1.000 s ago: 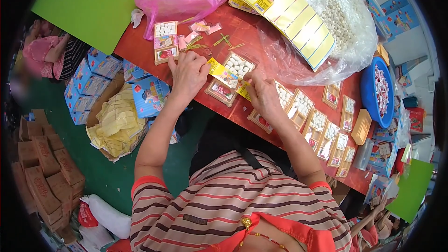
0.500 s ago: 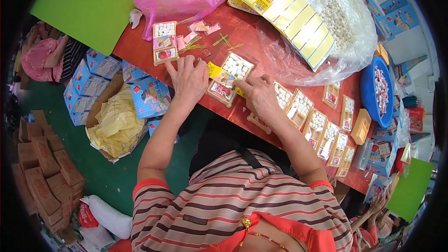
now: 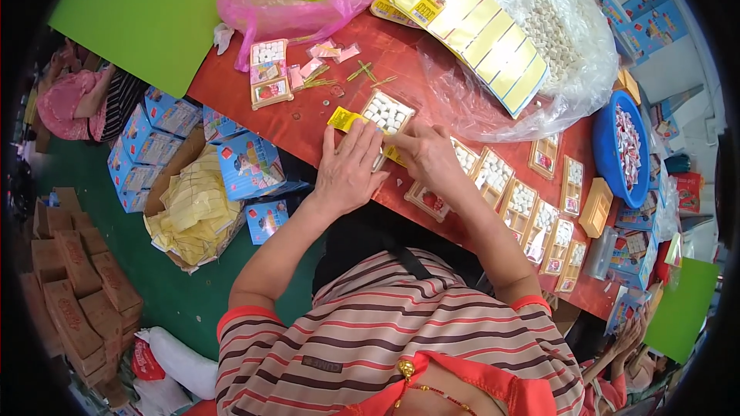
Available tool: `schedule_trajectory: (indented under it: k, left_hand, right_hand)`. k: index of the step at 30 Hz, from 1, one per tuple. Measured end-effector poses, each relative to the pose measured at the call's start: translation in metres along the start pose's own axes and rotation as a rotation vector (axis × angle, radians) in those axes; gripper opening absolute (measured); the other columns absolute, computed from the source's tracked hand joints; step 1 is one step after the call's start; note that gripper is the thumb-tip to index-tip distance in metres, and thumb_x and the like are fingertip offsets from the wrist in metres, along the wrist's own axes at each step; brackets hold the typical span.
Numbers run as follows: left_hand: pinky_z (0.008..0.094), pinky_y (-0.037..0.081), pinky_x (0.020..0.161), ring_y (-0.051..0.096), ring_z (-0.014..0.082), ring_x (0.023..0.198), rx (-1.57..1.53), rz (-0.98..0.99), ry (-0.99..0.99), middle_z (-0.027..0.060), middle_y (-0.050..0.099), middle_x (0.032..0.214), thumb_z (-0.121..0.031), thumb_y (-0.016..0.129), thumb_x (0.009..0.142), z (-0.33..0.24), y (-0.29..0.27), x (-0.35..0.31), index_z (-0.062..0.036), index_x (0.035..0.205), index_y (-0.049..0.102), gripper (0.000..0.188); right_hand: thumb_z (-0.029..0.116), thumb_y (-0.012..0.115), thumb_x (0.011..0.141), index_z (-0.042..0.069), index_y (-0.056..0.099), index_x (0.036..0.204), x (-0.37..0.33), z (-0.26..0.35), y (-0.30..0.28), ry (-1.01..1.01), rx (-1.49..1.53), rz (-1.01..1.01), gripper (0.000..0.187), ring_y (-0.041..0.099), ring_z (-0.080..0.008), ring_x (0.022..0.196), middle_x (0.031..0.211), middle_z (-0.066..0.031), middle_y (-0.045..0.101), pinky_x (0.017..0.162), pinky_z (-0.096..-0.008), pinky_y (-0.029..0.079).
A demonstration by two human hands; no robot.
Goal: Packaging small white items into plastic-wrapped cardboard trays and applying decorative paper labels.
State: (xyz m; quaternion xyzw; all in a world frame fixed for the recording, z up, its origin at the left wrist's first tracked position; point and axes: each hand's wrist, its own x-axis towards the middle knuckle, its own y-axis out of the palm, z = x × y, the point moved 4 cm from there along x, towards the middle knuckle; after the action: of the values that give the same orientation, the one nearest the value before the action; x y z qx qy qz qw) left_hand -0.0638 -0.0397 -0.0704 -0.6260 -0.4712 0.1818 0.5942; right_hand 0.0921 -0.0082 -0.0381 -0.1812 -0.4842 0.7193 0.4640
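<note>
A small wooden tray (image 3: 388, 111) of white pieces lies at the table's near edge, with a yellow label strip (image 3: 341, 118) across its middle. My left hand (image 3: 348, 173) lies over the near part of the tray, fingers stretched flat on the label; it hides most of the strip and the tray's near end. At the tray's right side, my right hand (image 3: 429, 156) has its fingers bent, thumb and forefinger closed at the label's right end. Close to my right hand is another tray (image 3: 425, 199). A finished-looking tray (image 3: 270, 73) with white pieces and a red picture stands to the left.
Several filled trays (image 3: 520, 202) line the right side. A blue basin (image 3: 620, 150) of wrapped pieces, a clear bag (image 3: 566, 38), yellow label sheets (image 3: 478, 35), a pink bag (image 3: 301, 4) and green twist ties (image 3: 362, 71) lie around. Left below are blue boxes (image 3: 250, 166); another person's hand (image 3: 628, 333) shows lower right.
My left hand has moved right and nearer, from the label's left end onto its middle, flattening its fingers over the tray. My right hand has barely shifted.
</note>
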Motion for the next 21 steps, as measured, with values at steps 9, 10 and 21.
schedule_trajectory:
  k: [9,10,21]
  left_hand:
    - [0.054,0.024,0.111,0.028,0.0385,0.14,-0.057,0.015,0.02,0.0234,0.037,0.146,-0.039,0.069,0.079,-0.002,0.002,-0.004,0.004,0.136,0.045,0.076]
    - [0.0539,0.024,0.111,0.029,0.039,0.14,-0.054,0.017,0.015,0.0238,0.036,0.146,-0.04,0.069,0.079,-0.002,0.003,-0.006,0.0042,0.136,0.044,0.076]
    - [0.0533,0.027,0.111,0.03,0.042,0.138,-0.056,-0.09,0.077,0.0249,0.035,0.147,-0.038,0.065,0.081,0.002,0.003,-0.016,0.0063,0.138,0.042,0.076]
  right_hand:
    - [0.024,0.058,0.086,0.008,0.065,0.097,0.042,-0.032,0.007,0.188,-0.285,-0.106,0.021,0.06,-0.0286,0.092,0.097,-0.0112,0.06,0.08,-0.045,0.045]
    - [0.024,0.058,0.086,0.008,0.065,0.097,0.044,-0.032,0.009,0.184,-0.286,-0.108,0.021,0.06,-0.0286,0.092,0.097,-0.0112,0.06,0.08,-0.045,0.045]
    - [0.022,0.06,0.086,0.004,0.062,0.097,0.046,-0.055,0.014,0.413,0.538,0.072,0.021,0.062,-0.0193,0.073,0.083,-0.0081,0.065,0.063,-0.0317,0.049]
